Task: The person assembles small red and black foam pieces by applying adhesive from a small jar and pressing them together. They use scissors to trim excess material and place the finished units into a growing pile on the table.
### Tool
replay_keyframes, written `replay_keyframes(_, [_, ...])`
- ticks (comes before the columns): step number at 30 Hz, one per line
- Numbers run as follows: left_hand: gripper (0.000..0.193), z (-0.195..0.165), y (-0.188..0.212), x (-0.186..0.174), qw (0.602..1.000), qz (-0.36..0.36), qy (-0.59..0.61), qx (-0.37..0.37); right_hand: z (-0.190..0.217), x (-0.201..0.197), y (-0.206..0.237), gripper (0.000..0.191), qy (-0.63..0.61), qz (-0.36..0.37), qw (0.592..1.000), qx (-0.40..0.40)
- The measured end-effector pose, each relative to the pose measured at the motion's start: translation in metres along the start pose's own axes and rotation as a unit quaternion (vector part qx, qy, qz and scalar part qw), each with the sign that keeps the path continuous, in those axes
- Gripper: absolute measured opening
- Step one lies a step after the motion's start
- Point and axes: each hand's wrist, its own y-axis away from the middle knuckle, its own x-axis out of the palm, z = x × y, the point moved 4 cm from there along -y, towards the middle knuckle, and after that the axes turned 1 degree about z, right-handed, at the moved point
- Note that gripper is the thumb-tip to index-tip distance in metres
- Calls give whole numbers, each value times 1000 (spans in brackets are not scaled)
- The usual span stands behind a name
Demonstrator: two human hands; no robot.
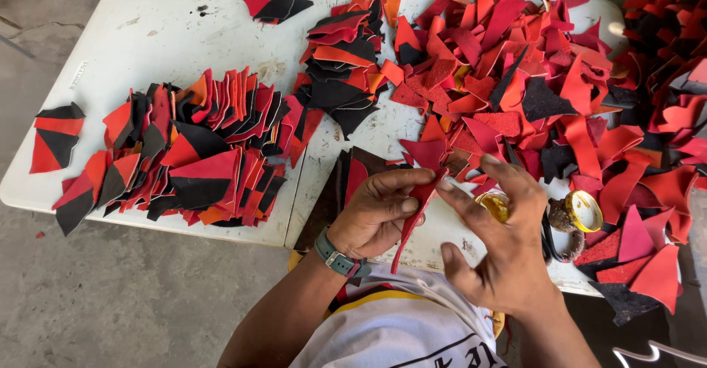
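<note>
A narrow, pointed strip of red material (412, 217) — matte, stiff-looking, like cut leather or felt — is held upright-to-slanted just above the near edge of the white worktop (147, 37). It is pinched near its upper end by the thumb and fingers of the left hand (379, 213), which is closed on it; a grey-green wristwatch (340, 259) is worn on that wrist. The right hand (497, 246) is held just beside the strip with its fingers spread and loosely curved, one fingertip brought up against the strip's top; nothing is seen to be gripped in it.

The strip tapers to a thin tip at the bottom and is a darker red than many of the scraps around it.

The worktop is scuffed and stained, and most of it is covered. To the right a loose heap of red, orange and black offcuts (530, 81) is spread — triangles, wedges and curved slivers, some pebbled in texture. To the left, joined red-and-black pieces are laid overlapping in a fanned stack (191, 154), with a smaller pile (342, 66) behind and a few singles (57, 136) at the far left edge. Behind the right hand a small open tin with a yellow rim (585, 210) is seen, partly hidden by the fingers.
</note>
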Motion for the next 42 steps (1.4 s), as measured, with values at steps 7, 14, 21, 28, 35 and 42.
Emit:
replay_keyframes(7, [36,-1,-2,-21,998,-39,-37,30,-16,-28,13,32,19,30,998,58])
replay_keyframes(14, [42,-10,14,-35,997,-62,-56,6,-91,-8,27,52,206,258,931,156])
replay_keyframes(21, [32,0,9,-34,998,-28,-57,10,-97,16,8,50,195,344,908,136])
replay_keyframes(28, [39,5,6,-29,997,-52,-63,-4,-107,23,7,45,232,472,829,190])
replay_keyframes(35, [36,10,-7,-24,998,-26,-46,20,-67,-64,0,48,-245,84,960,102])
replay_keyframes(42, [36,10,-29,4,997,27,-75,21,-61,-22,14,59,-453,94,878,124])
